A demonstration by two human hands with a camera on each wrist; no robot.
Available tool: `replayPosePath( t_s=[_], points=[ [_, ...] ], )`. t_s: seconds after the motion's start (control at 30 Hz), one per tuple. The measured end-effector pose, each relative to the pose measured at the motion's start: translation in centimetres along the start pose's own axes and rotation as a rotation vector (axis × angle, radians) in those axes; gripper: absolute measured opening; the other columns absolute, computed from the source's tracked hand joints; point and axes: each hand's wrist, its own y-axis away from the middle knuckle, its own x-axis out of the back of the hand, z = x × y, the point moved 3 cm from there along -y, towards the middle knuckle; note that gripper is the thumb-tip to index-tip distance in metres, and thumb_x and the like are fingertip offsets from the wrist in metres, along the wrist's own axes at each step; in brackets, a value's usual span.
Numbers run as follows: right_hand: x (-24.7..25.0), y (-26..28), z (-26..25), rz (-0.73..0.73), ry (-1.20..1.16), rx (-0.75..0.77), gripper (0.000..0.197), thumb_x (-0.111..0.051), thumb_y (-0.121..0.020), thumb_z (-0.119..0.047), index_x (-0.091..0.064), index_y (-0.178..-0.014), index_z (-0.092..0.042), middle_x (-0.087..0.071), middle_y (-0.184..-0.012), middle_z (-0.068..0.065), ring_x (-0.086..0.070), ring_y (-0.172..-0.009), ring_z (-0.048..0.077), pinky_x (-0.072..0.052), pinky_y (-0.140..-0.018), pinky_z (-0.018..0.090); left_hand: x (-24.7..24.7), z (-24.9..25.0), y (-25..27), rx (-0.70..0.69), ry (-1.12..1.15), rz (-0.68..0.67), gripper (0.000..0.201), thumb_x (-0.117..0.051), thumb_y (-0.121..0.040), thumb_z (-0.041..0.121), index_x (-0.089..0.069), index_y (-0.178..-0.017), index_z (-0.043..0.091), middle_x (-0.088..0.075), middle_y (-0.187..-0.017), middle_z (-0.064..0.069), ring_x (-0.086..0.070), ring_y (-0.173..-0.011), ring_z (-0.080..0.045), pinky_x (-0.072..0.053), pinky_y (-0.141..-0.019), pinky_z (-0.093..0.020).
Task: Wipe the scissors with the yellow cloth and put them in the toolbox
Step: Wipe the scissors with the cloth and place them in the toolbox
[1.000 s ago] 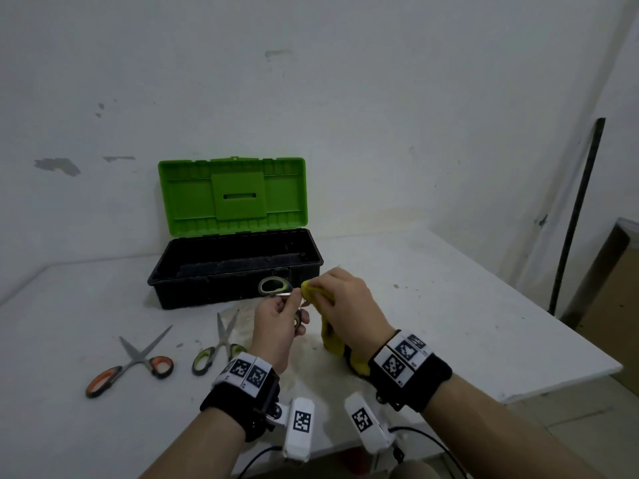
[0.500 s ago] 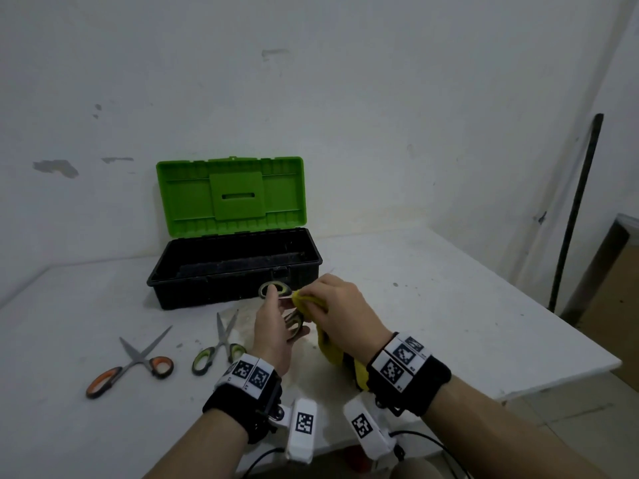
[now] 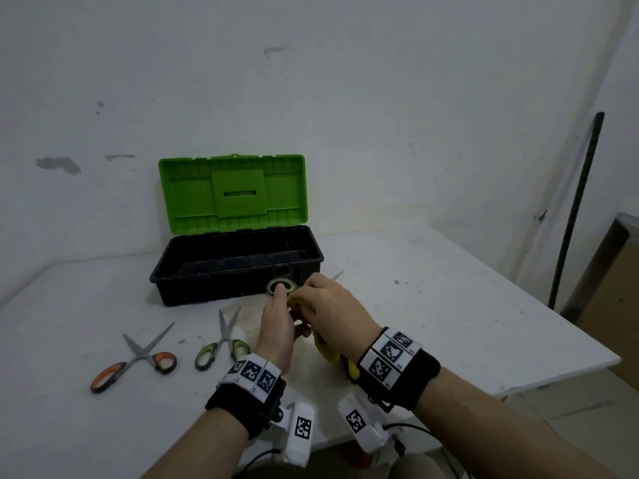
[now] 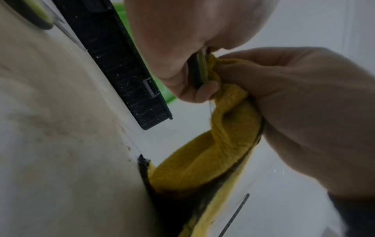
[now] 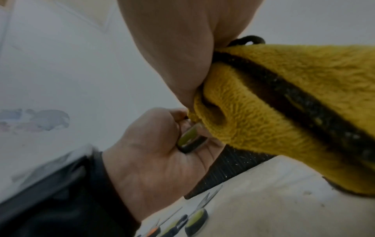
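My left hand [image 3: 281, 323] grips the handles of green-and-black scissors [image 3: 280, 285], one handle ring showing above the fingers; the handle also shows in the palm [image 5: 191, 139]. My right hand [image 3: 328, 305] pinches the yellow cloth [image 3: 325, 349] around the blades, whose tip [image 3: 337, 274] pokes out beyond the knuckles. The cloth [image 4: 227, 136] hangs down from that fist [image 5: 274, 104]. Both hands are just in front of the open toolbox [image 3: 238, 267], black with a green lid [image 3: 232, 193].
Two more pairs lie on the white table [image 3: 449, 305] to the left: orange-handled scissors [image 3: 135, 357] and green-handled scissors [image 3: 223, 340]. A dark pole [image 3: 575, 209] leans on the wall at the right, past the table edge.
The right hand with the cloth has slid left along the blades toward the handles, closing up against the left hand. The scissors stay in front of the toolbox.
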Motion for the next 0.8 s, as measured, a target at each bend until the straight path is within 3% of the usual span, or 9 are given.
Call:
replayPosePath(
  t_s=[0.17, 0.33, 0.5, 0.67, 0.8],
  points=[
    [0.2, -0.2, 1.0, -0.013, 0.061, -0.083, 0.017, -0.053, -0.095, -0.016, -0.069, -0.100, -0.012, -0.052, -0.102, 0.004, -0.061, -0.081, 0.026, -0.054, -0.073, 0.040, 0.5, 0.0, -0.1, 0.017, 0.023, 0.007, 0.052, -0.030, -0.107, 0.041, -0.065, -0.093, 0.004, -0.065, -0.073, -0.010, -0.056, -0.060, -0.019, -0.043, -0.046, -0.031],
    [0.3, 0.0, -0.5, -0.045, 0.020, -0.005, 0.022, -0.052, -0.096, -0.016, -0.070, -0.108, -0.016, -0.051, -0.104, 0.004, -0.060, -0.079, 0.023, -0.053, -0.071, 0.034, -0.1, 0.1, 0.6, -0.008, 0.010, -0.043, 0.053, -0.029, -0.108, 0.041, -0.064, -0.099, 0.003, -0.066, -0.078, -0.012, -0.061, -0.067, -0.023, -0.047, -0.055, -0.035],
    [0.5, -0.1, 0.4, -0.042, 0.066, -0.060, 0.021, -0.051, -0.096, -0.018, -0.070, -0.105, -0.013, -0.049, -0.101, 0.004, -0.061, -0.079, 0.027, -0.053, -0.070, 0.040, 0.1, 0.1, 0.4, -0.017, -0.020, -0.051, 0.050, -0.029, -0.108, 0.039, -0.064, -0.094, 0.006, -0.064, -0.075, -0.009, -0.058, -0.060, -0.018, -0.044, -0.051, -0.034],
    [0.2, 0.3, -0.5, -0.035, 0.008, -0.018, 0.024, -0.050, -0.096, -0.016, -0.069, -0.111, -0.016, -0.050, -0.103, 0.004, -0.059, -0.080, 0.022, -0.052, -0.072, 0.036, -0.3, -0.1, 0.7, -0.024, -0.028, -0.064, 0.052, -0.028, -0.108, 0.040, -0.065, -0.097, 0.005, -0.070, -0.081, -0.012, -0.065, -0.072, -0.023, -0.053, -0.064, -0.040],
    [1.2, 0.6, 1.3, 0.037, -0.027, -0.115, 0.022, -0.054, -0.096, -0.021, -0.070, -0.109, -0.014, -0.055, -0.104, 0.004, -0.059, -0.087, 0.023, -0.052, -0.078, 0.039, 0.1, 0.3, 0.3, -0.050, -0.023, -0.026, 0.057, -0.026, -0.109, 0.038, -0.063, -0.093, -0.001, -0.061, -0.067, -0.012, -0.054, -0.053, -0.018, -0.042, -0.044, -0.028]
  ],
)
